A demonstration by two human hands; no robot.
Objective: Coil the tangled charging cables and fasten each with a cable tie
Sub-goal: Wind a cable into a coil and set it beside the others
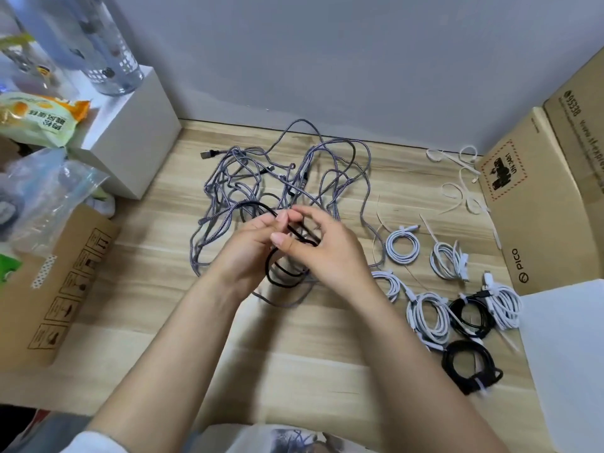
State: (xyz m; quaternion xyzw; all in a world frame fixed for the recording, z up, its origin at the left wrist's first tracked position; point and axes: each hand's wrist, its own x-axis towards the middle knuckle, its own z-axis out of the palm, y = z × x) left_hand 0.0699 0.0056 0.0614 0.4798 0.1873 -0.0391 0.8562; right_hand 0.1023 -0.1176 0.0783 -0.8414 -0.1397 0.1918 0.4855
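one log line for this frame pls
stage: coiling black cable | left hand: grip on loops | right hand: grip on loops | grey tangle: untouched | tied coils: at right

Setting: home desk or storage corner | surface: wood-grain table point(294, 371) against plain grey wall point(327, 60) | 9 o'clock: snack packet point(39, 119), plastic bags point(49, 191), carton point(49, 289) | 10 o'clock: water bottle point(108, 53) on white box point(130, 132) | 3 o'clock: shipping cartons point(539, 207)

Tangled cables point(281, 165): woven grey braid, matt. Black cable point(284, 269): smooth sheath. Tabletop point(294, 354): pale wood grain. Boxes point(536, 204): matt cardboard.
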